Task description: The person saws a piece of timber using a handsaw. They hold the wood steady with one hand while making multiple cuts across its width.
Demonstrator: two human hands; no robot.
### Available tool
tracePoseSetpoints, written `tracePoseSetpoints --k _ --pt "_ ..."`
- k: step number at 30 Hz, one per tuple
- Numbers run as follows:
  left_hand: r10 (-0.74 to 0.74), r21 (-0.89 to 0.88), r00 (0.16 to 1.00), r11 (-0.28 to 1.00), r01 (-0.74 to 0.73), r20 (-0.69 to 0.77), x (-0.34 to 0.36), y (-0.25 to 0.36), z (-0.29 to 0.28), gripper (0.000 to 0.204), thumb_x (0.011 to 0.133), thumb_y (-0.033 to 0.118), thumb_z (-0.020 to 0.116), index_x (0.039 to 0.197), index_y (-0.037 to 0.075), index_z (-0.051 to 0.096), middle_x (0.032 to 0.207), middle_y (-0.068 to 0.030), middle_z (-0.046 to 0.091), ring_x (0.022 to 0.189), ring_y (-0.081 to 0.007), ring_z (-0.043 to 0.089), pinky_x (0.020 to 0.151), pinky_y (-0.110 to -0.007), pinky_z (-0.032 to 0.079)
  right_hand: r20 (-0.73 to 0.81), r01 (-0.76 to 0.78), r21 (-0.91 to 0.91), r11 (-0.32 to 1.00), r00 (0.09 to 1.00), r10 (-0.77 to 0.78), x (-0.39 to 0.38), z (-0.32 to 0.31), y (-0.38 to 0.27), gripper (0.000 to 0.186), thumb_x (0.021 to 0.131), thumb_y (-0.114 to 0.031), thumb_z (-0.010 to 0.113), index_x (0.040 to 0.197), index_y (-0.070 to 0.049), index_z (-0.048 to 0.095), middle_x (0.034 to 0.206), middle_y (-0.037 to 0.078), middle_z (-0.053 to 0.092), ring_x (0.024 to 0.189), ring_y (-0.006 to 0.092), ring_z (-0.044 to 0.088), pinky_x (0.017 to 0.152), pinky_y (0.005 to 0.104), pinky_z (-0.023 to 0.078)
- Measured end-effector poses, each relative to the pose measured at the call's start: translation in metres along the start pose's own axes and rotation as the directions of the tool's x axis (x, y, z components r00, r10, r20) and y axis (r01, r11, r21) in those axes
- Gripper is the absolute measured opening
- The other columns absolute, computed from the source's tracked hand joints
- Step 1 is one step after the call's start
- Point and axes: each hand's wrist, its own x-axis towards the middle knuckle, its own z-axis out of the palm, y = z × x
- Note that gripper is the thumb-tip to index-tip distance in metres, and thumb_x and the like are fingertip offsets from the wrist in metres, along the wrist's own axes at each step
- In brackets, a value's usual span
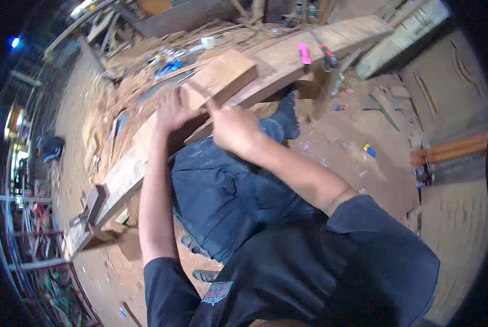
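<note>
A squared wooden block (227, 71) lies along a long, thick wooden beam (125, 177) in front of my knees. My left hand (173, 113) rests on the wood at the block's near left end, its fingers stretched out and its thumb reaching toward my right hand. Closed, my right hand (234, 126) is just to the right, against the block's near side. A thin brownish strip (199, 91) runs from its fingers across the block's end; blur hides whether it is a tool or a piece of wood.
A pink object (304, 53) and a red-and-black handled tool (329, 56) lie on the beam's far right part. Sawdust and scraps cover the ground beyond. Carved wooden panels (445, 82) stand at the right. A small yellow-and-blue item (369, 150) is on the floor.
</note>
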Motion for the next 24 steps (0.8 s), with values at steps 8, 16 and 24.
tracePoseSetpoints --k 8,16,24 --pt "-0.099 0.086 0.995 0.992 0.097 0.016 -0.023 0.005 -0.012 0.122 0.062 0.084 0.074 0.148 0.002 0.047 0.145 -0.0219 0.055 0.136 -0.0417 0.050 0.112 -0.058 0.037 0.251 -0.082 -0.050 0.995 0.964 0.092 -0.057 -0.040 -0.009 0.076 0.083 -0.013 0.061 0.156 -0.010 0.041 0.093 0.031 0.071 0.089 0.0467 0.072 0.085 0.0558 0.057" --pt "0.009 0.091 0.990 0.996 0.004 -0.144 -0.019 0.004 -0.004 0.119 0.063 0.089 0.068 0.143 0.002 0.052 0.140 -0.0208 0.058 0.127 -0.0437 0.055 0.106 -0.057 0.043 0.083 0.021 0.030 0.999 0.996 -0.024 -0.002 -0.012 -0.001 0.071 0.083 -0.015 0.063 0.153 -0.011 0.048 0.095 0.029 0.072 0.090 0.0468 0.070 0.088 0.0530 0.057" --pt "-0.060 0.048 0.998 0.997 0.061 -0.027 -0.021 0.011 -0.014 0.120 0.062 0.081 0.077 0.148 0.004 0.047 0.143 -0.0216 0.056 0.135 -0.0425 0.050 0.114 -0.055 0.036 0.046 -0.067 0.047 0.997 0.997 0.065 -0.028 -0.037 0.016 0.072 0.083 -0.018 0.065 0.153 -0.014 0.048 0.093 0.032 0.070 0.092 0.0484 0.070 0.088 0.0559 0.055"
